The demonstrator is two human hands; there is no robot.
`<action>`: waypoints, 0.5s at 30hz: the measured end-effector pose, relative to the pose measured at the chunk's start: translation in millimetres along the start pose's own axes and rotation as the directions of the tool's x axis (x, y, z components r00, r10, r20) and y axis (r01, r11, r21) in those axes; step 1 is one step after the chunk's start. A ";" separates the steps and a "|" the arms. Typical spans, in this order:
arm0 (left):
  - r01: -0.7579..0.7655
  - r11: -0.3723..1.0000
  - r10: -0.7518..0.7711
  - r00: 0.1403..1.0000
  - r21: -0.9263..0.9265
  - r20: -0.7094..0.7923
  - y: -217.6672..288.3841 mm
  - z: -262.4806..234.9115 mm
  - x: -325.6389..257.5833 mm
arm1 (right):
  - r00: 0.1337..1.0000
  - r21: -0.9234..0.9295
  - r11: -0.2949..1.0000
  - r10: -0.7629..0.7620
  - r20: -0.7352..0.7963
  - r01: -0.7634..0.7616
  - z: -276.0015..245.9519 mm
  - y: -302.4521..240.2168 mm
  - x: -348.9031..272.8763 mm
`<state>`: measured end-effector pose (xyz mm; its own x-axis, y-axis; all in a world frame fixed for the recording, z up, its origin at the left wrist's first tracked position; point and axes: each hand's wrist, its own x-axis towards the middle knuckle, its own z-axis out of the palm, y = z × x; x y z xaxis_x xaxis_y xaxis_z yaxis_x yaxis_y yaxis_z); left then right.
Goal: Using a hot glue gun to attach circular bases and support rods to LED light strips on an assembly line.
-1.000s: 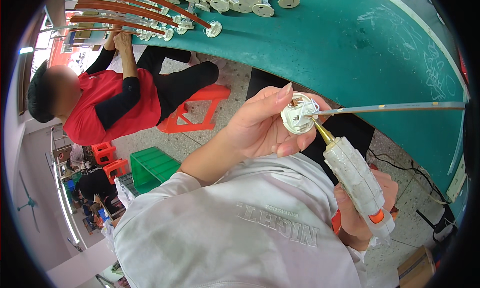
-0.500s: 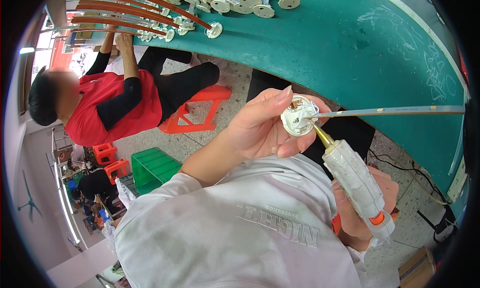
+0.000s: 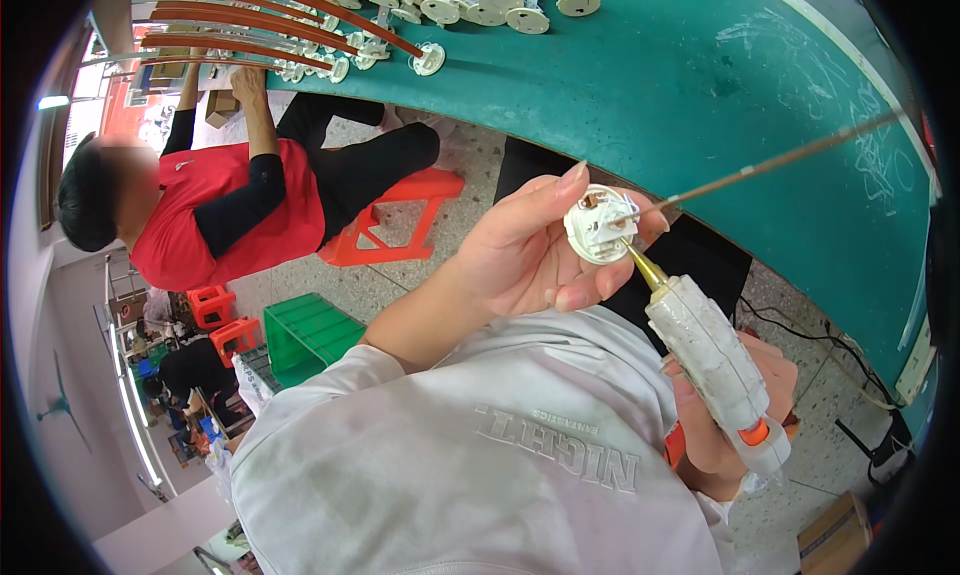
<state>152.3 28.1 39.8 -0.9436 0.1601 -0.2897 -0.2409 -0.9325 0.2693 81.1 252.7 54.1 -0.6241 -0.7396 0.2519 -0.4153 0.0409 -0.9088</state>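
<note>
My left hand (image 3: pixel 525 240) is closed around a round white plastic cap (image 3: pixel 598 230), its inner side with small metal contacts turned up. From the cap a thin LED strip (image 3: pixel 780 162) sticks out to the right, seen nearly edge-on above the table. My right hand (image 3: pixel 745 400) grips a glue gun (image 3: pixel 705 340) with a whitish, wrapped body and an orange part near its rear. The gun's brass nozzle (image 3: pixel 648 269) points up and left, its tip at the cap's inner face. Whether glue is coming out is too small to see.
On the green table (image 3: pixel 640 105), many white caps (image 3: pixel 430 59) with orange-brown strips (image 3: pixel 260 17) lie at the far left. A person in red (image 3: pixel 235 200) sits left on a red stool (image 3: pixel 400 215). A green crate (image 3: pixel 310 337) and black cable (image 3: pixel 850 360) are on the floor.
The LED strip has turned from flat to edge-on, and its far end has swung up and away. The cap has tilted slightly in my left hand; the glue gun has barely moved.
</note>
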 end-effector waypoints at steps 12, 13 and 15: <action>-0.008 0.995 0.022 0.991 -0.103 0.131 2.5 -12.7 3.5 | 0.998 -0.125 0.992 0.039 0.054 -0.032 -5.2 -4.4 -3.4; -0.010 0.995 0.024 0.991 -0.102 0.132 3.5 -16.1 4.6 | 0.998 -0.125 0.992 0.037 0.055 -0.030 -4.8 -2.1 -3.5; 0.001 0.991 0.024 0.982 -0.134 0.187 4.7 -20.2 7.0 | 0.997 -0.110 0.991 -0.071 0.010 0.072 -3.8 3.3 -5.4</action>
<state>149.1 18.3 20.5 -0.9750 0.1953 -0.1057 -0.2093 -0.9673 0.1432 80.6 259.4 51.0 -0.5861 -0.7475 0.3126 -0.5296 0.0614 -0.8460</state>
